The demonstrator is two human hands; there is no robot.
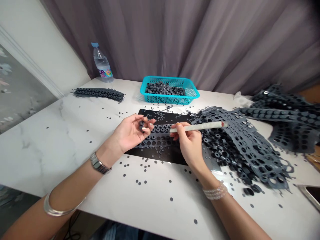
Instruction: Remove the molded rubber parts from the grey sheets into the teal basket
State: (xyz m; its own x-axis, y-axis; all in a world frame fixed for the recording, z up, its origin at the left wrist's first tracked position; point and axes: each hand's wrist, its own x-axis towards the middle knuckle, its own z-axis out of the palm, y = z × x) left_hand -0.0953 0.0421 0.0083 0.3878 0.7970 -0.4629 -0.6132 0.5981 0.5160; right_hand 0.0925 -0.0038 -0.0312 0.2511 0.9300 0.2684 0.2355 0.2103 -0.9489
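My left hand [132, 131] is turned palm up with its fingers curled around a few small black rubber rings [141, 124]. In my right hand [190, 143] is a white stick [206, 126] with a reddish end, held level and pointing right. Between and below the hands lies a grey perforated rubber sheet [162, 141] with rows of rings in it, on a black mat [160, 155]. Both hands hide parts of the sheet. Small dark discs are scattered over the mat and around it.
Behind the mat stands a turquoise basket [170, 99] of black rings. A bottle [103, 65] and a ringed strip [98, 94] are at back left. Punched sheets [240, 133] and loose rings [225, 151] pile up at right, near a phone-like object [311, 195].
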